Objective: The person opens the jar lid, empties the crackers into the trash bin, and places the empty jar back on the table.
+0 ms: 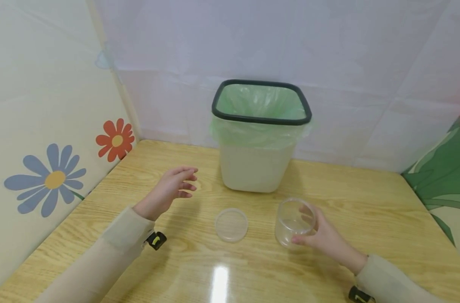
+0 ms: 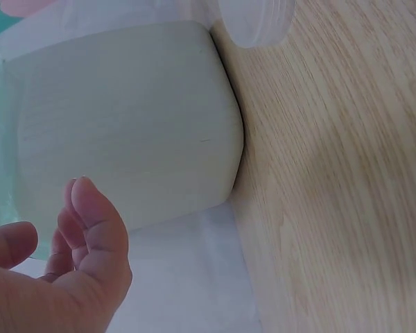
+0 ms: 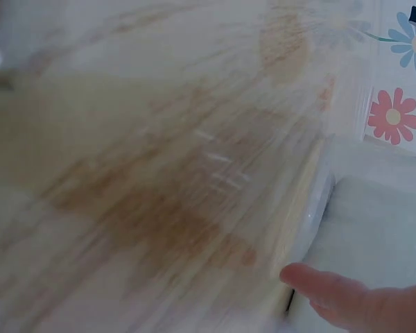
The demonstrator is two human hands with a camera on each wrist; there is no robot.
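Note:
In the head view a clear plastic jar (image 1: 284, 225) is in my right hand (image 1: 326, 235), with the thumb on its near side and fingers round the far side. The jar's mouth faces up and it looks see-through, with no contents visible. In the right wrist view the thumb (image 3: 333, 295) shows beside blurred clear plastic. My left hand (image 1: 173, 189) hovers above the table to the left, fingers loosely bent and holding nothing; the left wrist view shows the same hand (image 2: 83, 270). A round clear lid (image 1: 231, 225) lies flat on the table between the hands.
A pale waste bin (image 1: 256, 168) with a black rim (image 1: 262, 120) and a green liner bag (image 1: 260, 101) stands behind the lid, near the back wall. The wood-grain table (image 1: 199, 261) carries a bright light reflection. A flower-printed sheet (image 1: 56, 179) hangs at the left.

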